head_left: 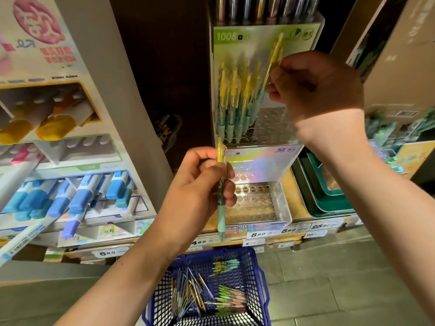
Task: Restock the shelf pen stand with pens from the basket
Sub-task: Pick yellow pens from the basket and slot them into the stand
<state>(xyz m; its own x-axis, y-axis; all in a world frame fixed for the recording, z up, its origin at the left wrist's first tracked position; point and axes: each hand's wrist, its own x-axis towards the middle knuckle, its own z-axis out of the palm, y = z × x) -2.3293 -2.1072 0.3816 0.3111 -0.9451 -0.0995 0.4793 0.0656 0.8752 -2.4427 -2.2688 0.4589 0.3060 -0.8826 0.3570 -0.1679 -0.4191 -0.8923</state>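
A clear tiered pen stand (273, 128) with round holes sits on the shelf; several yellow-and-teal pens (235, 102) stand in its upper tier's left side. My right hand (315, 88) is raised at that tier and grips one yellow-and-teal pen (275, 55), tilted, tip down over the holes. My left hand (200, 182) holds another such pen (221, 201) upright, in front of the lower tier (256, 201), whose holes hold no pens. A blue plastic basket (254, 274) on the floor below holds several loose pens.
A big marker display (70, 161) with blue and yellow markers fills the shelf at left. Green trays (329, 198) lie right of the stand. Price labels (259, 234) line the shelf edge. Dark metallic pens (263, 8) stand above the stand.
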